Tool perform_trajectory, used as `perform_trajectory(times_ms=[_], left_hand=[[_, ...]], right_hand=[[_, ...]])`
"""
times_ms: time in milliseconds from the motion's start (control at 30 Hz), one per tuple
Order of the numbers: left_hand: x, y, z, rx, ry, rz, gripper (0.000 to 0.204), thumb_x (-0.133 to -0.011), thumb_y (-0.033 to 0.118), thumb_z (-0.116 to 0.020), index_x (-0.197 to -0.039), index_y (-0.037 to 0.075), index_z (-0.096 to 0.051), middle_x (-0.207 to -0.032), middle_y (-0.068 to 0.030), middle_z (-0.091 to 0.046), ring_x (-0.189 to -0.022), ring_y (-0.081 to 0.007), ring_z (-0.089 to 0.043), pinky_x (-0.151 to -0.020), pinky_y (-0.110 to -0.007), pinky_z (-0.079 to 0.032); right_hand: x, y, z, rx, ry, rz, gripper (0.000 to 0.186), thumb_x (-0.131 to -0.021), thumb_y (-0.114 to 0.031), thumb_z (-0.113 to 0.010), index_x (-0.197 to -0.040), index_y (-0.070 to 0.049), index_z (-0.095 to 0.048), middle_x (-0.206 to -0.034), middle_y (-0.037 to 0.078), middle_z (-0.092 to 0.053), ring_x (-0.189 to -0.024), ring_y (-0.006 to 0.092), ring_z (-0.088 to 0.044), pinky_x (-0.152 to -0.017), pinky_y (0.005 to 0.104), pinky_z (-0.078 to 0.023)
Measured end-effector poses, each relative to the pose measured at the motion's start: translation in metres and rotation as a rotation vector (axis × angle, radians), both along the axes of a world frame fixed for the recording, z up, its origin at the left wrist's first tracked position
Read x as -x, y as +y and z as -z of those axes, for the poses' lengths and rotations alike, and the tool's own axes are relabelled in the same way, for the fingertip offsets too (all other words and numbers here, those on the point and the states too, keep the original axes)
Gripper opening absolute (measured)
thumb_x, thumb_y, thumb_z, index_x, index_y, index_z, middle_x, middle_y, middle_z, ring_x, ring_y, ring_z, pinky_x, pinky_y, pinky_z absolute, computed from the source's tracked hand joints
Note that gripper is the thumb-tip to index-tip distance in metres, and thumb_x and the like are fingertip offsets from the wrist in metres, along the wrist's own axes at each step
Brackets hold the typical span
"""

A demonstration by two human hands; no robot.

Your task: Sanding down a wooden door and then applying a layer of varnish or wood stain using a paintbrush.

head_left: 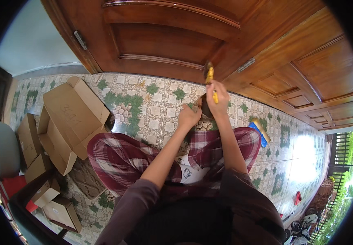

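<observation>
My right hand (218, 99) is closed round the yellow handle of a paintbrush (210, 76). Its dark bristles point away from me and meet the lower part of a glossy brown wooden door (164, 45), or come very close to it. On the tiled floor between my hands is a small dark brown container (206, 108), partly hidden by my right wrist. The fingers of my left hand (190, 116) are bent against the container's left side, seemingly holding it. What is inside the container cannot be made out.
Opened cardboard boxes (72, 114) lie on the patterned floor to my left, near a grey chair (1, 149). A blue brush-like tool with tan bristles (260, 132) rests beside my right knee. A second door panel (299, 77) stretches off to the right, toward a fence (340, 159).
</observation>
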State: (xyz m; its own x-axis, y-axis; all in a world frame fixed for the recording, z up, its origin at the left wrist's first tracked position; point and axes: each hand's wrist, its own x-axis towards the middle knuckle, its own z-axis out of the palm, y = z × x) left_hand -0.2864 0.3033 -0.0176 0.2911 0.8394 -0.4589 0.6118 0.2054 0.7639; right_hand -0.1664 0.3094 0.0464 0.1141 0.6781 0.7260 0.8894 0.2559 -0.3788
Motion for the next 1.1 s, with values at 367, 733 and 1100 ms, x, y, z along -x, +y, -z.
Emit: perform_trajectory(times_ms=[367, 733, 1100], left_hand=[[0.02, 0.038, 0.027, 0.468, -0.39, -0.068, 0.038, -0.083, 0.01, -0.06, -0.119, 0.0, -0.055, -0.102, -0.018, -0.064, -0.074, -0.0321, -0.07, -0.054, -0.038, -0.061], [0.157, 0.072, -0.021, 0.325, -0.203, -0.232, 0.031, -0.087, -0.002, -0.049, -0.117, -0.005, -0.055, -0.111, -0.022, -0.06, -0.083, -0.0364, -0.068, -0.059, -0.04, -0.064], [0.197, 0.066, -0.03, 0.355, -0.303, -0.261, 0.057, -0.085, -0.006, -0.049, -0.138, -0.003, -0.028, -0.121, -0.0266, -0.055, -0.082, -0.0361, -0.069, -0.07, -0.036, -0.063]], right_hand=[[0.009, 0.013, 0.014, -0.005, 0.324, 0.117, 0.02, -0.092, -0.009, -0.055, -0.099, 0.007, -0.067, -0.088, 0.019, -0.069, -0.077, 0.0218, -0.071, -0.067, 0.0291, -0.053], [0.033, 0.034, 0.023, -0.123, 0.602, 0.197, 0.017, -0.087, -0.008, -0.058, -0.09, 0.006, -0.066, -0.076, 0.024, -0.065, -0.067, 0.0356, -0.065, -0.06, 0.0387, -0.05], [0.074, 0.057, -0.017, -0.07, 0.054, 0.343, 0.017, -0.083, -0.008, -0.058, -0.074, 0.005, -0.059, -0.073, 0.026, -0.061, -0.056, 0.0387, -0.063, -0.053, 0.0424, -0.054]])
